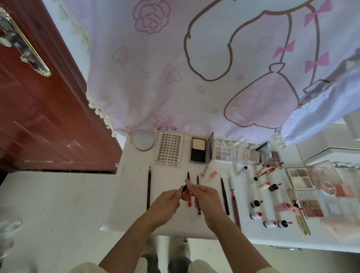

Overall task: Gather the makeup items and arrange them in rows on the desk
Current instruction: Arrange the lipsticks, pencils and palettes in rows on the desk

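Note:
Makeup lies on a white desk [128,207]. Over its left part, my left hand [166,203] and my right hand [207,199] both pinch a thin black and red liner pen [187,191], its dark tip pointing away from me. A long black pencil [149,189] lies to the left, another dark pen [198,196] just right of my hands, then two more pens [225,196]. Along the back edge sit a round white jar [144,141], a false-lash card [170,149], an open compact [199,150] and eyeshadow palettes [223,153].
Small bottles with red caps [257,203] and more palettes [301,178] crowd the right half of the desk. A pink printed curtain [200,63] hangs behind. A red-brown door [39,106] stands at the left. Pale floor lies below the desk's near edge.

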